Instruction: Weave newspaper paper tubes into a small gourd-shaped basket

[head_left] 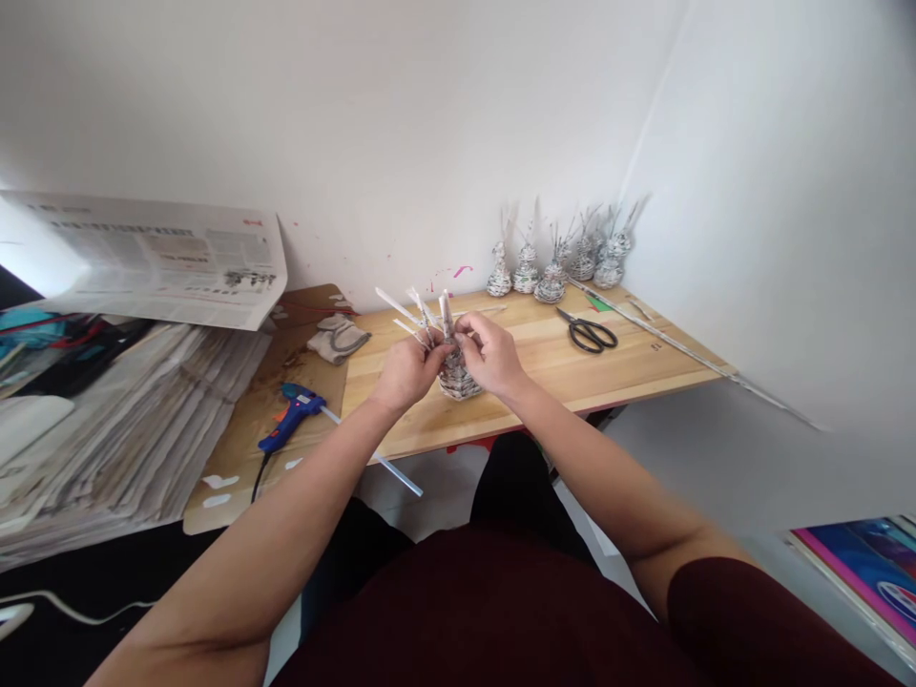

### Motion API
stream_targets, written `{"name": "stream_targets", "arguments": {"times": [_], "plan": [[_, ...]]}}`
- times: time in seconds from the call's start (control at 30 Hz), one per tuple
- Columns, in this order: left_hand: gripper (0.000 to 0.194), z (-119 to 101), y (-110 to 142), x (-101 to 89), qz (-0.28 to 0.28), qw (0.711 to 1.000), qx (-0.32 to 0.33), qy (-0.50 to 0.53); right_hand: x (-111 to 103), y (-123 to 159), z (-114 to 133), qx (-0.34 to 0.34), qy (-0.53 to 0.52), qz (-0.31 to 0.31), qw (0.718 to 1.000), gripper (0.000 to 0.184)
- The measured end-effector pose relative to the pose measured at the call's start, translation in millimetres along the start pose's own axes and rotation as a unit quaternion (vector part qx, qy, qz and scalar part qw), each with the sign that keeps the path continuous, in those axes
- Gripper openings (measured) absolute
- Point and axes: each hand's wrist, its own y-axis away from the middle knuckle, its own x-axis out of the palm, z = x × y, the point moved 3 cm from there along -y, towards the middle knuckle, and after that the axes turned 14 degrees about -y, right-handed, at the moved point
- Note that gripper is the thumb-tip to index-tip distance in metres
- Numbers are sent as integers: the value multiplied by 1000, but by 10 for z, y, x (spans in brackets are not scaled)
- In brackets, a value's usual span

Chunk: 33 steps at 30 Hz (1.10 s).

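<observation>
A small gourd-shaped piece woven from rolled newspaper strips [459,380] stands on the wooden board [530,358] in front of me. Several paper strip ends stick up and fan out from its top. My left hand [409,370] closes round the upper left of the weave, with strips passing between its fingers. On the other side my right hand [492,351] pinches at a strip near the top. The fingers partly cover the upper weave.
Several finished-looking woven paper gourds [551,282] line the wall. Black-handled scissors [588,332] and a long paper rod [673,343] lie right. To the left are a blue glue gun [292,416] with a glue stick, a cloth glove [336,338] and stacked newspapers [157,420].
</observation>
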Motion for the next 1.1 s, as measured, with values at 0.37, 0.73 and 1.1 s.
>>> {"name": "stream_targets", "arguments": {"times": [0.37,0.73,1.1], "plan": [[17,-23,-31,30,1,1000,-17,10,59,110,-130,-36,22,-42,998,13],[18,-111,-105,-25,-12,998,-12,-65,24,54,-173,57,-107,-82,989,11],[17,-211,-88,-90,8,996,12,-87,-105,129,146,15,23,17,999,42]]}}
